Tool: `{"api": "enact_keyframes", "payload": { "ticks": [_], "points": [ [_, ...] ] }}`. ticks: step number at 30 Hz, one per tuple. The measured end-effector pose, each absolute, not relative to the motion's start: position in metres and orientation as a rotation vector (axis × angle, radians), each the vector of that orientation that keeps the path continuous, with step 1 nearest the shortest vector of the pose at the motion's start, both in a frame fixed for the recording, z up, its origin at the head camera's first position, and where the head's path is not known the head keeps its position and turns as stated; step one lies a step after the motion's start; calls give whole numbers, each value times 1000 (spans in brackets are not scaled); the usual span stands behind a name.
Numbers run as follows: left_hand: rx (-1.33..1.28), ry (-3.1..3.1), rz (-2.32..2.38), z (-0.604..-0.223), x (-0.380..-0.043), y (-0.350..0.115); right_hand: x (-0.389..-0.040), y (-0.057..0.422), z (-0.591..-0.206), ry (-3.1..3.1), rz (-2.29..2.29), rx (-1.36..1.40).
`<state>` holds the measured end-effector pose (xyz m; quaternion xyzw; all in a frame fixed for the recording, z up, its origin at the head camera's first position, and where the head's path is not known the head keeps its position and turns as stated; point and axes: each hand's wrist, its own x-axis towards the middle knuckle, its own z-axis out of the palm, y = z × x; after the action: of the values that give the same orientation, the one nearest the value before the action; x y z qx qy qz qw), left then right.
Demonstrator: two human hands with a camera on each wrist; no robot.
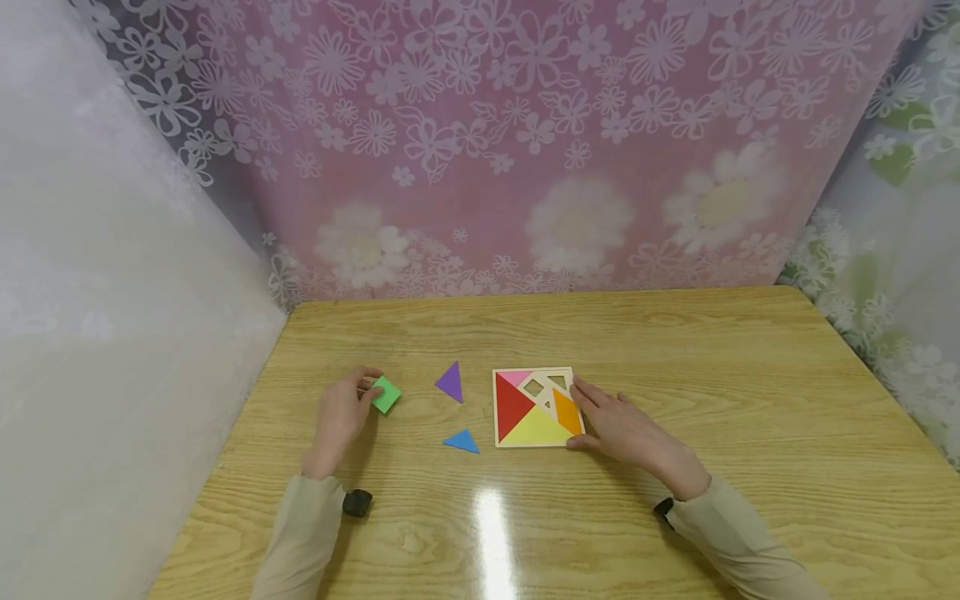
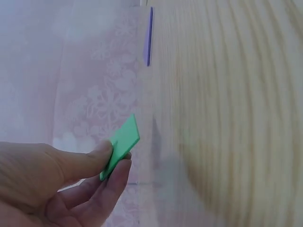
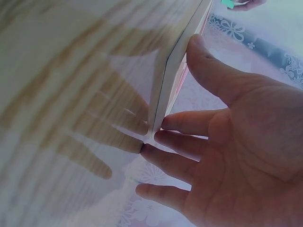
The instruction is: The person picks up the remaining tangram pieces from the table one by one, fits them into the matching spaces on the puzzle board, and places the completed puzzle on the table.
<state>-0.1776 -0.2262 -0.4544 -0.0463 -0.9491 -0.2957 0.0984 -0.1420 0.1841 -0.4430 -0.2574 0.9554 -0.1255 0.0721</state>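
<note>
While the head view takes in the whole table [image 1: 675, 358], the only container is a wooden puzzle board [image 1: 545, 392]. In it: red triangle [image 1: 512, 406] at left, yellow triangle [image 1: 536, 428] along the near side, pink piece [image 1: 513, 378] at the far-left corner, orange parallelogram [image 1: 567, 412] at right. Bare wood with cut-out holes shows toward the far right. Left of the board, apart from it, lie a purple triangle [image 1: 452, 382] and, nearer the person, a blue triangle [image 1: 462, 442]. Left hand [image 1: 343, 417] pinches a green piece [image 1: 386, 394], left of the purple one. Right hand [image 1: 622, 427] touches the board's right edge, thumb near the closest corner. Black device [image 1: 357, 503] at the left wrist; pink flowered cloth [image 1: 465, 208] behind the table.

Left wrist view: pinch clear here, thumb on one face, fingers behind; green piece is tilted and held above the tabletop. Purple triangle shows almost edge-on.

Right wrist view: shows what the head view can't, palm side, fingers extended and spread, thumb and some fingertips against the board's side, nothing clenched. Hand's reflection on the glossy tabletop; bit of green piece, top right.
</note>
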Motion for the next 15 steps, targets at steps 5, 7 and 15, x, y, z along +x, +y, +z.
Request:
{"api": "enact_keyframes", "payload": {
  "ticks": [5, 7, 15],
  "points": [
    [-185, -2770, -877, -453, -181, -214, -142, 184, -444, 2872, -376, -766],
    [-204, -2764, -892, -452, -183, -208, -143, 184, -444, 2870, -377, -764],
    [-281, -2730, -1032, -442, -191, -175, -143, 185, -445, 2881, -367, -776]
  ]
}}
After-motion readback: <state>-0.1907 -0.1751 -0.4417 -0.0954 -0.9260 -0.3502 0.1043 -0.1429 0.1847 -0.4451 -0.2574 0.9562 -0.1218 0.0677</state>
